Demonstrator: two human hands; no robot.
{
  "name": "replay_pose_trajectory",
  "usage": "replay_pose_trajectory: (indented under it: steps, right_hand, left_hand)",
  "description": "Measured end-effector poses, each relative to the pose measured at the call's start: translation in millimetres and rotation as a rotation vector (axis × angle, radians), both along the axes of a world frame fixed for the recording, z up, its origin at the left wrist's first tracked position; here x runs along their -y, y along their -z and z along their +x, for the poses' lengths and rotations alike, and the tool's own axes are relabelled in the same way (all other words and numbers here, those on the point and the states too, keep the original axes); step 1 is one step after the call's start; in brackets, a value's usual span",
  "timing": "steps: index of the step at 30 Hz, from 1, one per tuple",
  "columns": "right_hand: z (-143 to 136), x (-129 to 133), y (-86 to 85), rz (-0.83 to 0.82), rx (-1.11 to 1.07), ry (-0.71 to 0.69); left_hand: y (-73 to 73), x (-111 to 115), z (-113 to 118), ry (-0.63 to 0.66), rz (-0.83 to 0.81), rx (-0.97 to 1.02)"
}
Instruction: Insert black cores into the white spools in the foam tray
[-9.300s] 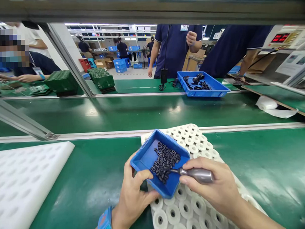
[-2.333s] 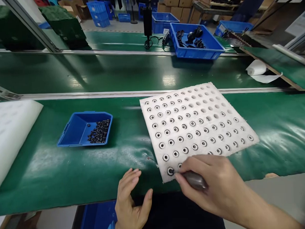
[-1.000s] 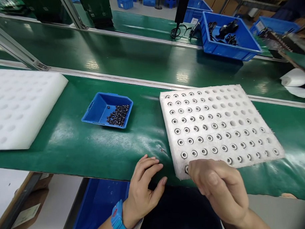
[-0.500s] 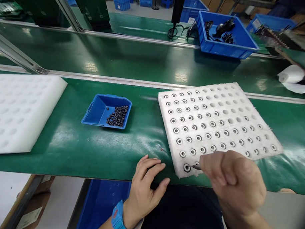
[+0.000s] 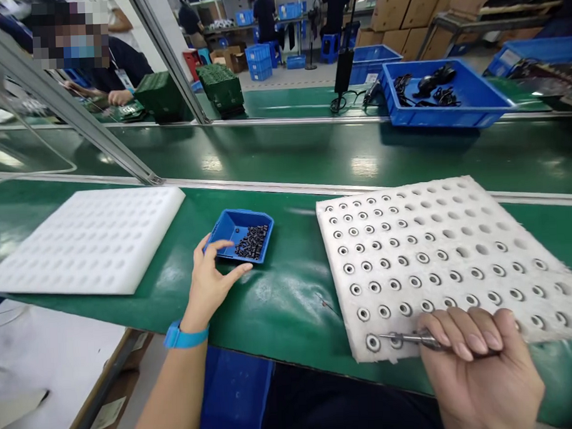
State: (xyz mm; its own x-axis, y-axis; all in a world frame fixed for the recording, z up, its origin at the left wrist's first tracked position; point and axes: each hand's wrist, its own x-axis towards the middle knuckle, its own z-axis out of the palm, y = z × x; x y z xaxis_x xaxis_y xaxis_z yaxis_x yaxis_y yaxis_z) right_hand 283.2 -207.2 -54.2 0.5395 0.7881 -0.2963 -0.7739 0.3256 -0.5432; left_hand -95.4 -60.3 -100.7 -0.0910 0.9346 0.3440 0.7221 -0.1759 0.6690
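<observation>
My left hand (image 5: 210, 276) reaches over the near edge of a small blue bin (image 5: 227, 219), thumb and fingers apart, with nothing visible in it. Small black cylindrical parts (image 5: 252, 242) lie heaped in the right side of the bin. My right hand (image 5: 483, 351) is wrapped round a slim pointed metal tool (image 5: 419, 339), held nearly level. Its tip points left, close to a ring-shaped part (image 5: 373, 343) in the near-left corner of a white foam tray (image 5: 350, 330). Rows of similar round parts sit in the tray's holes; several holes at the far right are vacant.
Another white foam tray (image 5: 158, 234) lies at the left on the green table (image 5: 289, 302). Beyond a metal rail, a large blue crate (image 5: 444, 112) holds black cabled items. A slanted metal post (image 5: 99, 121) stands at left. Another person (image 5: 126, 70) sits across the bench.
My left hand has moved up and left from the table's front edge to the bin. The tool tip has drawn slightly back from the corner part. The view has tilted up.
</observation>
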Motion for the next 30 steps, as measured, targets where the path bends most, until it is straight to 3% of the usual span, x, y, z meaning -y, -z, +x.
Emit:
replay_pose_trajectory:
  steps: [3, 6, 11, 14, 19, 24, 30]
  right_hand:
    - [2, -1, 0.3, 0.022, -0.054, -0.002]
    - [-1, -4, -5.2, 0.048, -0.078, -0.008]
    - [-13, -6, -32.8, 0.158, 0.038, -0.019]
    - [-18, -4, -48.6, 0.232, 0.171, -0.019]
    - [-20, -1, -54.1, 0.305, 0.363, 0.057]
    - [-16, 5, -47.4, 0.287, 0.513, 0.183]
    - [-21, 7, -45.1, 0.352, 0.681, 0.135]
  left_hand:
    - [1.5, 8, 10, -0.008, -0.045, -0.048]
    - [-2.7, 37, 32, -0.002, -0.028, -0.051]
    - [-25.6, 92, 77, 0.147, 0.01, -0.056]
    - [-39.5, 112, 99, 0.263, 0.039, -0.058]
    - [-51.4, 125, 122, 0.455, 0.142, -0.139]
    - [-56.5, 134, 132, 0.44, 0.089, -0.129]
    - [-61.3, 139, 139, 0.45, 0.099, -0.145]
